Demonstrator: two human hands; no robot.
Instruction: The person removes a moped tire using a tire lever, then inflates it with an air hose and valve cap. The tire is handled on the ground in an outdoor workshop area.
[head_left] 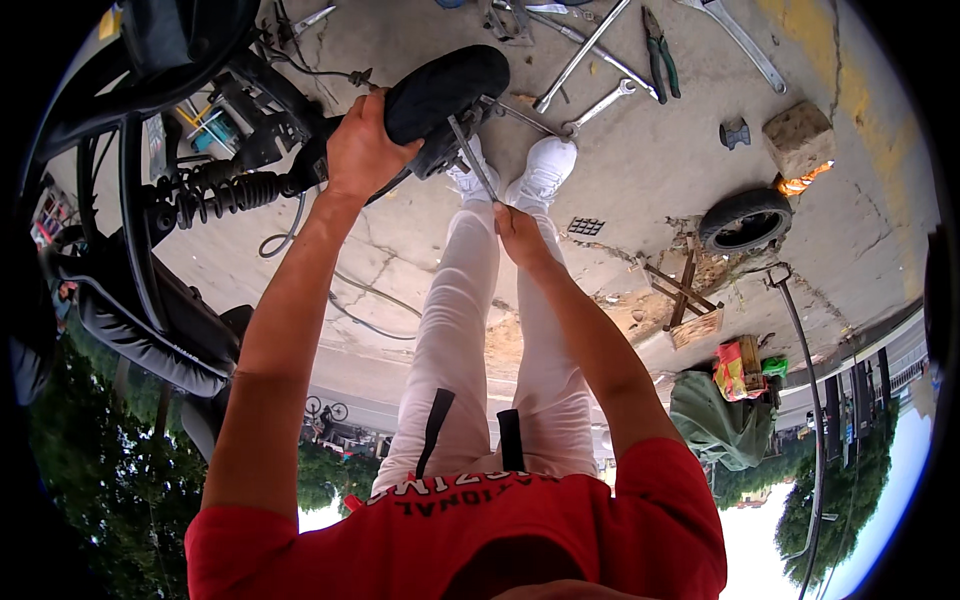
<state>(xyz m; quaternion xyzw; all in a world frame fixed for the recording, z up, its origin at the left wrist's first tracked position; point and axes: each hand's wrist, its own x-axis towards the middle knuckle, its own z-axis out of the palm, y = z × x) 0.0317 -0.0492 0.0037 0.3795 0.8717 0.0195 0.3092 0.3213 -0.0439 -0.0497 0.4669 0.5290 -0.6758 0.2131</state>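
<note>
A small black tire (450, 85) sits on the wheel at the end of a scooter's dark frame, near the shock absorber spring (230, 197). My left hand (368, 145) grips the tire's near left side, thumb across the rubber and the other fingers partly hidden. In my right hand (520, 234) is the lower end of a flat metal tire lever (474, 158). The lever slants up to the left, its upper end beside the wheel's right side. Another thin metal bar (522, 117) juts out from the wheel toward the right, above my white shoe (548, 165).
On the concrete lie a combination wrench (600, 107), dark-handled pliers (661, 62), a large wrench (742, 45) and long metal bars. To the right are a loose tire (746, 220), a stone block (798, 138) and a wooden stool (685, 295). A cable (370, 290) trails behind my left arm.
</note>
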